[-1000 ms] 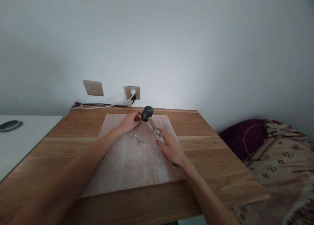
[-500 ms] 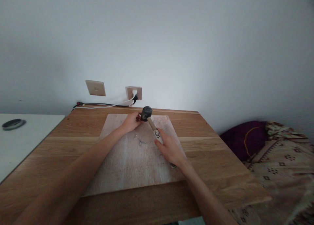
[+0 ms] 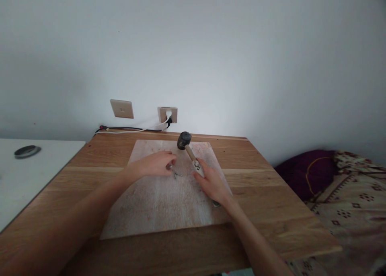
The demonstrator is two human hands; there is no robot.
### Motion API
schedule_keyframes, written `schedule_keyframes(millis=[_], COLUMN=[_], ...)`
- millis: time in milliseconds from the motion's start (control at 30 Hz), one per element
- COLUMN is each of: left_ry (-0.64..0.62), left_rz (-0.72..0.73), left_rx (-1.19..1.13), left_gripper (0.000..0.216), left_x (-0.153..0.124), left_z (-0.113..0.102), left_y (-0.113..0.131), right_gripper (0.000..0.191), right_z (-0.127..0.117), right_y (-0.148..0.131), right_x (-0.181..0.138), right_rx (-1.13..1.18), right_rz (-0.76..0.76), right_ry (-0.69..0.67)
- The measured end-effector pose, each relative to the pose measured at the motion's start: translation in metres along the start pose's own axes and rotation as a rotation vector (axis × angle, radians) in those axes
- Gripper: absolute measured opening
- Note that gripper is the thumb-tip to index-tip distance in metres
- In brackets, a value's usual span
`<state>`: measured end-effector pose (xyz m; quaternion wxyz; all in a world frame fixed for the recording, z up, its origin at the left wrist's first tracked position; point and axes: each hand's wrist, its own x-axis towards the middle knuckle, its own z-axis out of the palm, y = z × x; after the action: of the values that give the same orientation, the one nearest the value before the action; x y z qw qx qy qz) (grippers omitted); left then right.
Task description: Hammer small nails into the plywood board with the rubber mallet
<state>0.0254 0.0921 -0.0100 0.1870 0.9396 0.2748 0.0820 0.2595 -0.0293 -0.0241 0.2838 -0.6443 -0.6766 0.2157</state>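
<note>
On a pale board [image 3: 157, 203], the right hand [image 3: 212, 183] grips a hammer [image 3: 184, 140]; the left hand [image 3: 155, 164], grip unclear, touches loose nails [image 3: 174, 172]. A mis-aimed blow could catch fingers.

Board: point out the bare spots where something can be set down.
Free: the near half of the board, below both hands; the table strip right of it. Crowded: the middle, with left hand, nails, right hand and hammer.

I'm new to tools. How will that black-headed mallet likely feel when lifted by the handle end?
Probably head-heavy: the mallet has a bulky dark head on a slim wooden handle, and the right hand grips it near the tail end. Laid down, its rounded head might roll slightly on the flat board.
</note>
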Motion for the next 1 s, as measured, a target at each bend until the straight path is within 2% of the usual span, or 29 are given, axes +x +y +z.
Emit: schedule_keyframes(millis=[67, 167, 367, 533, 700, 800, 1000], left_ry=[0.017, 0.070, 0.344, 0.521, 0.520, 0.550, 0.524], left_rz=[0.040, 0.041, -0.107, -0.192, -0.210, -0.221, -0.196], left_rx=[0.088, 0.111, -0.167, -0.309, -0.331, -0.337, -0.350], left_gripper=[0.012, 0.015, 0.014, 0.022, 0.010, 0.007, 0.007], left_x=[0.000, 0.009, 0.029, 0.036, 0.038, 0.036, 0.036], left_z=[0.002, 0.005, 0.014, 0.024, 0.027, 0.028, 0.028], left_y=[0.005, -0.005, -0.046, -0.056, -0.060, -0.062, -0.061], right_gripper=[0.051, 0.050, 0.052, 0.051, 0.051, 0.049, 0.050], right_z=[-0.002, -0.005, -0.004, -0.003, -0.004, -0.006, -0.008], right_y=[-0.001, -0.001, 0.001, 0.002, 0.001, -0.002, -0.009], right_x=[-0.001, -0.002, -0.002, -0.002, -0.002, -0.002, -0.003], right_rx=[0.014, 0.032, 0.042, 0.047, 0.053, 0.059, 0.074], right_rz=[0.003, 0.007, 0.025, -0.016, 0.001, 0.006, 0.038], right_ry=[0.006, 0.007, 0.031, 0.053, 0.020, 0.003, -0.041])
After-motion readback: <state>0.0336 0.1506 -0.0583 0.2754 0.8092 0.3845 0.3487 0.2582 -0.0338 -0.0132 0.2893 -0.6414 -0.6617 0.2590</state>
